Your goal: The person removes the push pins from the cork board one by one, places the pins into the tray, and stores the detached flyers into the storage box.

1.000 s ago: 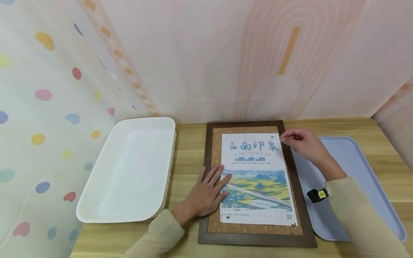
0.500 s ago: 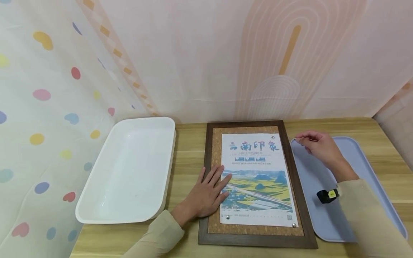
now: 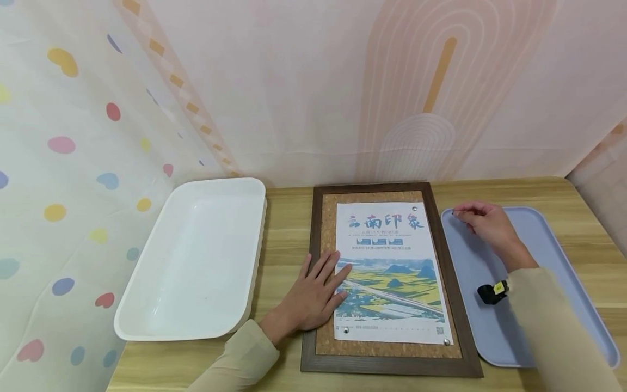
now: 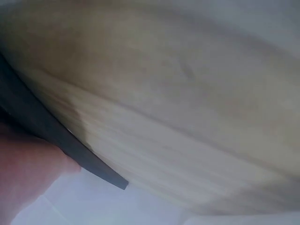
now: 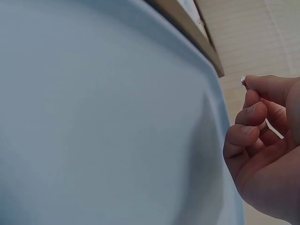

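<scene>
A printed poster (image 3: 387, 245) with a landscape picture lies on a cork board (image 3: 392, 348) in a dark brown wooden frame (image 3: 392, 366). Silver thumbtacks sit at its top right corner (image 3: 415, 209), bottom left (image 3: 346, 330) and bottom right (image 3: 446, 342). My left hand (image 3: 311, 296) rests with spread fingers over the frame's left side and the poster's left edge. Over the far left corner of the blue tray, my right hand (image 3: 490, 226) pinches a small silver thumbtack (image 5: 243, 80) between thumb and forefinger, its other fingers curled in.
The shallow blue tray (image 3: 519, 305) lies along the frame's right side, partly under my right forearm. A deep white tray (image 3: 196, 261) stands on the left of the wooden table (image 3: 284, 218). Patterned cloth walls (image 3: 303, 98) rise behind and at left.
My right hand has moved right from the poster's top right corner to over the blue tray, still pinching the thumbtack. The left hand has stayed in place.
</scene>
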`<action>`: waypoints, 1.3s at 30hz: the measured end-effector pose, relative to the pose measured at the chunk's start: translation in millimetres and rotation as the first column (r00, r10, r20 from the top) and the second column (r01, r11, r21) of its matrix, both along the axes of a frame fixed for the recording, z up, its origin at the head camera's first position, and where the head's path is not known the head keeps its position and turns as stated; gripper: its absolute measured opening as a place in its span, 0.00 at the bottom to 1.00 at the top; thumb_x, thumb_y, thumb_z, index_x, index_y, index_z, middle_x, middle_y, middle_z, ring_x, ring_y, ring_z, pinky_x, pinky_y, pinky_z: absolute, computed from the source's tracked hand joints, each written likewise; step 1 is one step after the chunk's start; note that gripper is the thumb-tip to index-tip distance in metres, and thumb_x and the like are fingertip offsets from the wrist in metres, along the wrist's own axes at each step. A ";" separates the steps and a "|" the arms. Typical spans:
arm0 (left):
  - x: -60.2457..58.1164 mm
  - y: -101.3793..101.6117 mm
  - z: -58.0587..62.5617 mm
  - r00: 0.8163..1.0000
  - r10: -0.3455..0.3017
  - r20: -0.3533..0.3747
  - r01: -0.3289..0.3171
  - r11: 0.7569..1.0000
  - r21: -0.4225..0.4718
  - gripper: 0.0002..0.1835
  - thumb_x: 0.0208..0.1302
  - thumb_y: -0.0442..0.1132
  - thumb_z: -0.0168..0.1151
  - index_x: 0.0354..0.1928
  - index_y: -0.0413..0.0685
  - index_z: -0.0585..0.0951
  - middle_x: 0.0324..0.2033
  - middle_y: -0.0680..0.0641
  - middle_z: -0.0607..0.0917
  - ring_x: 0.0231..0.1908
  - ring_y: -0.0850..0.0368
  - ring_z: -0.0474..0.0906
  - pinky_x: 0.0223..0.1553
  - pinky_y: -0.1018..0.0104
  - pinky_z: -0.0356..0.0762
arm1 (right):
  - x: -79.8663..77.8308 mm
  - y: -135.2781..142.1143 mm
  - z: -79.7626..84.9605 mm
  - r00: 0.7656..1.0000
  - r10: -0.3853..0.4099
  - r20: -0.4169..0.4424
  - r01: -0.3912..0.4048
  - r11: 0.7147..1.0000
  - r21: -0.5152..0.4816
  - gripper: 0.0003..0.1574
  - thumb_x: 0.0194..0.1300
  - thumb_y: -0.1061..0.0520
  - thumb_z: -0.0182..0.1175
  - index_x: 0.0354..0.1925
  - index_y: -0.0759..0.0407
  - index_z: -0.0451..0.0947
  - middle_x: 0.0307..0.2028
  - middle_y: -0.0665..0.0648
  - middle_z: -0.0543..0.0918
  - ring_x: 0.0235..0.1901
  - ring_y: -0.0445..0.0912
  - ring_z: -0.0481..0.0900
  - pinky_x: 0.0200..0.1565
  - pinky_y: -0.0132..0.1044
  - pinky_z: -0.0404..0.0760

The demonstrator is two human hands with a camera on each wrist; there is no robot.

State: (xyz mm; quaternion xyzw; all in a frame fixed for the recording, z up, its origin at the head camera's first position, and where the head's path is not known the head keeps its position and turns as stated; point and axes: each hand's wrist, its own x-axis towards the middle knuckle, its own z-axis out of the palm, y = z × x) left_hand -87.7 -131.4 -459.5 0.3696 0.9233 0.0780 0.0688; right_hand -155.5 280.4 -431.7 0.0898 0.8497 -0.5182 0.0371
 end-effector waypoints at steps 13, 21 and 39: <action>-5.0 0.7 4.8 0.998 0.012 0.064 -0.019 0.994 0.108 0.30 0.76 0.55 0.46 0.76 0.55 0.62 0.76 0.41 0.56 0.76 0.41 0.47 0.71 0.33 0.39 | -2.3 -0.2 -9.2 0.999 -0.011 0.044 0.010 1.000 0.024 0.21 0.74 0.53 0.56 0.53 0.69 0.78 0.27 0.40 0.77 0.24 0.37 0.70 0.27 0.33 0.73; -9.7 3.8 11.0 0.971 0.055 0.234 -0.116 0.959 0.257 0.28 0.75 0.48 0.54 0.73 0.52 0.65 0.74 0.40 0.59 0.76 0.40 0.46 0.71 0.32 0.32 | -3.9 -0.7 -14.3 0.997 -0.030 0.071 0.028 0.999 0.030 0.21 0.74 0.53 0.56 0.53 0.68 0.77 0.30 0.35 0.77 0.27 0.36 0.71 0.29 0.32 0.74; -32.1 11.8 8.9 0.914 0.201 0.354 -0.329 0.877 0.351 0.37 0.74 0.50 0.54 0.78 0.47 0.54 0.77 0.37 0.48 0.77 0.41 0.33 0.71 0.34 0.34 | -8.3 1.8 -17.7 0.994 -0.052 0.095 0.049 0.998 0.032 0.22 0.73 0.51 0.57 0.52 0.68 0.78 0.28 0.38 0.76 0.26 0.37 0.71 0.29 0.32 0.74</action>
